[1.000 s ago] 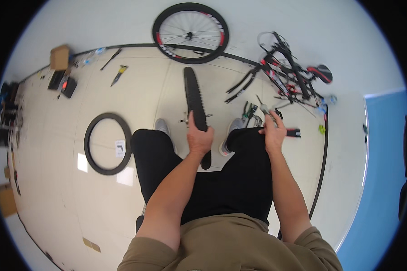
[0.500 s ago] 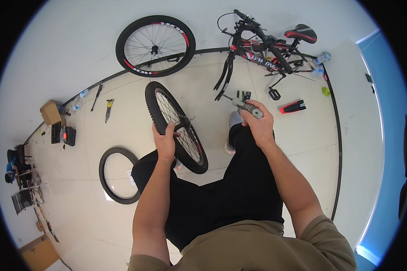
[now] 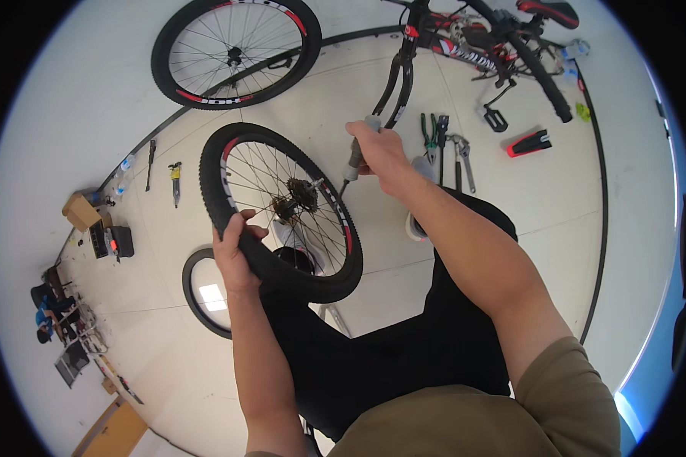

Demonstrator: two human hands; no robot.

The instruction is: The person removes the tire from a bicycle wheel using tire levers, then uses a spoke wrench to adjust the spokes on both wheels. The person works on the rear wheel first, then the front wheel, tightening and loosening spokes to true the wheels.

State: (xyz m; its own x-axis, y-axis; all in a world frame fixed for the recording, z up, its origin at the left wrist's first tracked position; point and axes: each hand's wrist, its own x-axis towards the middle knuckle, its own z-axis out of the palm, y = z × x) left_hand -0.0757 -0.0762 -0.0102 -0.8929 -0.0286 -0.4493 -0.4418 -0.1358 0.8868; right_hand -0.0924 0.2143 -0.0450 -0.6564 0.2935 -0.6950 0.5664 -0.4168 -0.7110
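In front of my legs, a bicycle wheel (image 3: 208,190) with a black knobby tyre is held tilted, its spokes and sprocket cluster (image 3: 302,195) facing up. My left hand (image 3: 236,251) is closed round the tyre on the wheel's near left side. In my right hand (image 3: 379,156) is a screwdriver (image 3: 353,164) with a grey handle, gripped in a fist. Its shaft points down to the wheel's right edge, close to the rim; whether the tip touches cannot be made out.
Another wheel (image 3: 306,57) leans on the wall, beside the bicycle frame and fork (image 3: 408,72). Green-handled pliers (image 3: 431,137) and an adjustable wrench (image 3: 465,161) lie right of my right hand. A loose tyre (image 3: 193,305) lies on the floor at left; a person (image 3: 46,316) is far left.
The wheel has turned so its face shows more. My right hand has swung left, and the screwdriver, which pointed away toward the fork, now points down at the wheel. The view has shifted.
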